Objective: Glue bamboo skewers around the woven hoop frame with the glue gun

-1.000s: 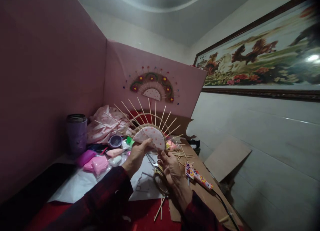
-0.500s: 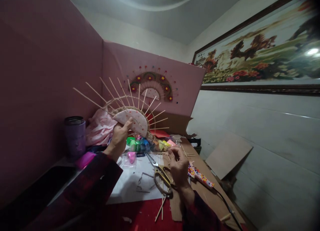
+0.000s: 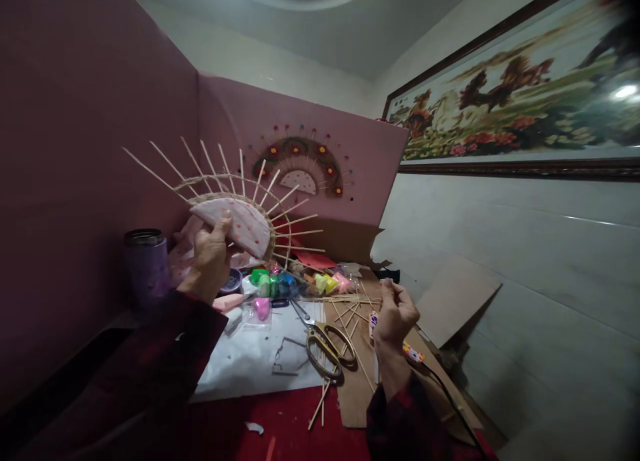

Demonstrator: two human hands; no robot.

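In my left hand (image 3: 209,261) is a half-round fan-shaped craft (image 3: 235,224), covered in white cloth with red dots. The thumb presses on its face and the fingers are hidden behind. Thin wooden sticks spread from its curved edge, with brown twine (image 3: 210,179) laced across them in an arc. My right hand (image 3: 395,314) is raised to the right, thumb and fingers pinched together; what they hold is too small to make out. Below it lies a flower-patterned glue gun (image 3: 413,352), partly hidden by the wrist. Gold-handled scissors (image 3: 325,344) rest left of that hand.
Loose wooden sticks (image 3: 349,318) lie on brown cardboard (image 3: 355,401). Bags of coloured clay (image 3: 280,284) line the back, beside a purple tumbler (image 3: 146,264). Glasses (image 3: 290,358) rest on white paper (image 3: 225,371). A pink board (image 3: 225,114) with a decorated half-ring stands behind.
My left hand has carried the fan-shaped craft left and slightly up. The right hand, still pinched, has moved right, away from the craft, uncovering more of the sticks and scissors.
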